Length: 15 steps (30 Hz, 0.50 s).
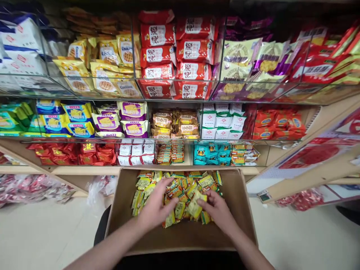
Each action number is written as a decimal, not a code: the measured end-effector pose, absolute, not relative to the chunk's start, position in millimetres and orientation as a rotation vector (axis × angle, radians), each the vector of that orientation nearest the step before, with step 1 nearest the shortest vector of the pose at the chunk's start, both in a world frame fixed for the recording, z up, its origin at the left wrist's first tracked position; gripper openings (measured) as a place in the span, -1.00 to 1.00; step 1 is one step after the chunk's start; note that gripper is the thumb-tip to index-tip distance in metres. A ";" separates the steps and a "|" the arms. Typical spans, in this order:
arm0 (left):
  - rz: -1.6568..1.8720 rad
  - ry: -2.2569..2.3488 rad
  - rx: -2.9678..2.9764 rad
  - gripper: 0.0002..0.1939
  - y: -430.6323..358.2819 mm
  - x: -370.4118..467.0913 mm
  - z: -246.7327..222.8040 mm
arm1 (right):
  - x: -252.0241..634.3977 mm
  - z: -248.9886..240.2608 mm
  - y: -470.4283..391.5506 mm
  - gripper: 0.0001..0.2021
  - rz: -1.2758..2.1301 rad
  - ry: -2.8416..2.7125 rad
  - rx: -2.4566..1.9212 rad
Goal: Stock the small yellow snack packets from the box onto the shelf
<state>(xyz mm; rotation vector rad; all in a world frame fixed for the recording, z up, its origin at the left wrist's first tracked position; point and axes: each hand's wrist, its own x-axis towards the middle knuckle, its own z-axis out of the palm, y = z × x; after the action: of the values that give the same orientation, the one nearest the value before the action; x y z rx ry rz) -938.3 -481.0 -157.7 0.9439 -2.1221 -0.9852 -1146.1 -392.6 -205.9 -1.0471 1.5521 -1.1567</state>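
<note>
An open cardboard box (185, 240) sits low in front of the shelves, with many small yellow, green and orange snack packets (180, 210) heaped toward its far side. My right hand (218, 210) pinches a yellow packet (197, 204) between thumb and fingers, above the heap. Over the left part of the heap, my left hand (157, 206) has its thumb and fingers spread apart, and nothing shows between them.
Clear-fronted bins hold red packets (192, 50), yellow cookie packets (74, 75) and purple packets (133, 110). Below are teal packets (212, 152) and small orange-green packets (170, 153). Plastic bags (36, 187) lie at lower left. A slanted wooden panel (292, 165) stands right.
</note>
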 end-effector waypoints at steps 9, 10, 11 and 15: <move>-1.912 -1.558 1.063 -0.65 -441.6 -970.5 -165.4 | -1116.7 -182.9 -399.8 -0.69 -1.435 1.484 -0.889; -1.918 -1.597 1.052 -0.64 -443.2 -968.1 -163.4 | -1118.0 -183.3 -400.5 -0.69 -1.431 1.517 -0.934; -1.924 -1.616 1.038 -0.62 -444.2 -966.2 -162.1 | -1119.3 -183.4 -401.3 -0.68 -1.424 1.551 -0.975; -1.835 -1.385 1.138 -0.72 -442.7 -969.8 -166.9 | -1116.4 -182.5 -404.2 -0.65 -1.404 1.727 -1.087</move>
<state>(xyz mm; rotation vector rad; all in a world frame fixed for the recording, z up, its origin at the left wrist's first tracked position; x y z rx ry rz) -969.8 -442.7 -166.9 1.1381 -1.3854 -1.8346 -1116.4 -404.2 -182.5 -1.0875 1.7275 -1.4039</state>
